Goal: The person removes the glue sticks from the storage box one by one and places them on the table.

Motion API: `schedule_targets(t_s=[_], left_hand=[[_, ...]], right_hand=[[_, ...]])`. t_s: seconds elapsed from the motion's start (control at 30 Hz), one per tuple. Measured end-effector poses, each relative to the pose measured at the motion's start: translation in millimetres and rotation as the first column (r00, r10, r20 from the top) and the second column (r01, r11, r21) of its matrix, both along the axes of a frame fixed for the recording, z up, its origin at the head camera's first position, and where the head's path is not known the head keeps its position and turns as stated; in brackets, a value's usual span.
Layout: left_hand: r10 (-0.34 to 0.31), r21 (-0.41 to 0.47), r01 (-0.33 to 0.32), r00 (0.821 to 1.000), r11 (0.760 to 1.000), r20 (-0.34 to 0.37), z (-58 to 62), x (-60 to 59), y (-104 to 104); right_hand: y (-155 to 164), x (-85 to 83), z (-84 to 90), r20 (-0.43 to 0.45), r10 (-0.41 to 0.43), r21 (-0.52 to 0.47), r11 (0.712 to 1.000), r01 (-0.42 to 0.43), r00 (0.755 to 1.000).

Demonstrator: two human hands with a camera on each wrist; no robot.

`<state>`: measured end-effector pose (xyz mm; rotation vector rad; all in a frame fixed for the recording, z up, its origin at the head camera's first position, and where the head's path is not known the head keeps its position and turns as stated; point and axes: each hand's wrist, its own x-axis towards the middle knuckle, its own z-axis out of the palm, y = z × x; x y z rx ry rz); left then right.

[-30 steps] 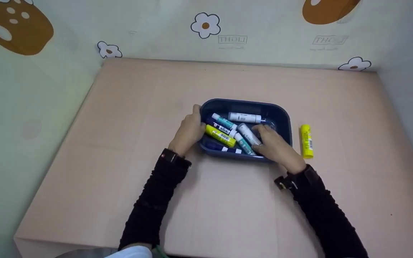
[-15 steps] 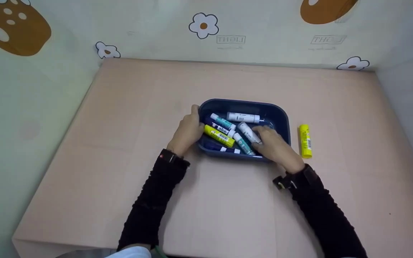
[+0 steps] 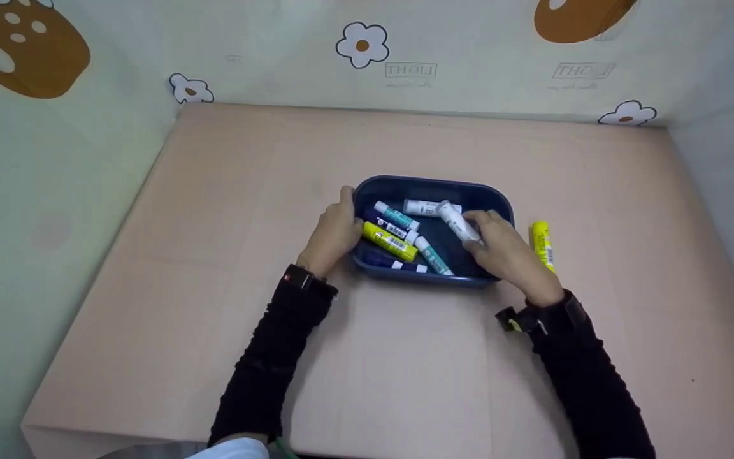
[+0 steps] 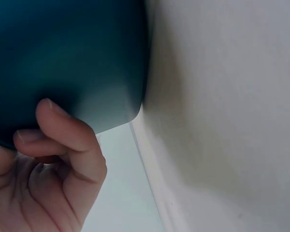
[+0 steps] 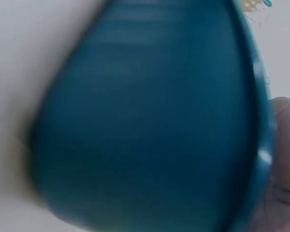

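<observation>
White glue stick [image 3: 458,222], tilted, is pinched in the right hand [image 3: 508,258] above the dark blue tray [image 3: 434,186] mid-table; the left hand [image 3: 332,233] grips the tray's left rim. Left wrist: curled fingers [image 4: 63,130] against the tray wall [image 4: 63,53], bare tabletop beside. Right wrist: blurred tray wall [image 5: 150,121] only.

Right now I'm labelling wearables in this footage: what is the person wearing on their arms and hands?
Both arms wear long, black, ribbed knit sleeves. The left hand and right hand are bare, no gloves. Each wrist carries a black strapped device; the left one shows a small red light.
</observation>
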<state>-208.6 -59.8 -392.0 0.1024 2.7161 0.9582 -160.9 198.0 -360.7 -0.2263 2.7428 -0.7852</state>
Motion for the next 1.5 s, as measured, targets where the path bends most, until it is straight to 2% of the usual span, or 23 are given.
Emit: schedule_targets(t_s=[0.23,0.4,0.83,1.1,1.3,1.5], left_hand=[[0.001,0.0,-0.001,1.0,1.0,-0.011,-0.4,0.1,-1],[-0.005,0.0,0.005,1.0,1.0,-0.004,-0.5,-0.6,0],[0.0,-0.002,0.0,1.0,1.0,0.022,1.2,-0.9,0],[0.001,0.0,-0.001,1.0,1.0,0.011,0.7,-0.5,0],[-0.001,-0.001,0.001,1.0,1.0,0.008,-0.9,-1.4,0],[0.006,-0.011,-0.006,1.0,1.0,0.014,-0.9,-1.4,0]], right_hand=[[17,2.6,20.0,-0.067,-0.017,-0.044,0.999,0.015,0.998],[29,4.6,31.9,-0.065,-0.019,-0.048,0.999,0.016,0.998],[72,3.6,47.3,0.084,-0.1,0.017,0.995,0.099,0.991],[95,-0.9,41.7,0.252,-0.18,0.111,0.981,0.156,0.951],[108,-1.5,34.0,0.334,-0.264,0.194,0.959,0.208,0.905],[112,-2.7,26.0,0.41,-0.293,0.219,0.951,0.218,0.864]])
